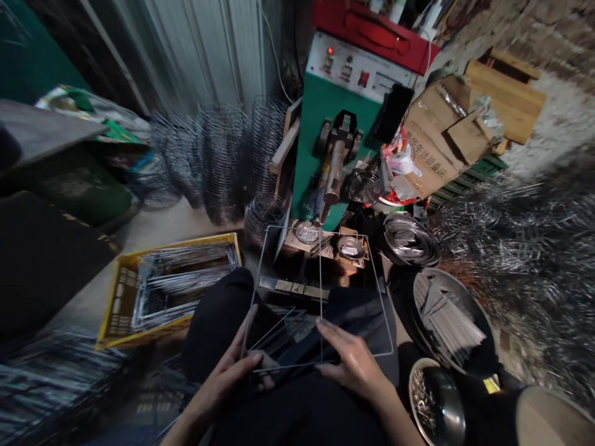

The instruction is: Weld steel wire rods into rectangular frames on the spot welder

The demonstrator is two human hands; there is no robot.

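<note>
A rectangular wire frame (pixel 320 279) with a rod down its middle is held over my lap, its far edge near the green machine. My left hand (pixel 239 359) closes on the frame's near left corner, thumb along the lower wire. On the other side, my right hand (pixel 351 359) grips the frame where the middle rod meets the near wire, fingertips on the rod. Beyond the far edge, the green machine (pixel 309 155) has a thick metal electrode arm (pixel 335 170) pointing down toward me. Small dishes (pixel 307 232) of metal bits sit under it.
At left stands a yellow crate (pixel 109 310) with stacked wire frames. Coiled wire stacks (pixel 223 167) line the back. On the right are a basin of flat strips (pixel 449 322), a steel bowl of small parts (pixel 425 396), a wire coil (pixel 409 241) and a cardboard box (pixel 432 148).
</note>
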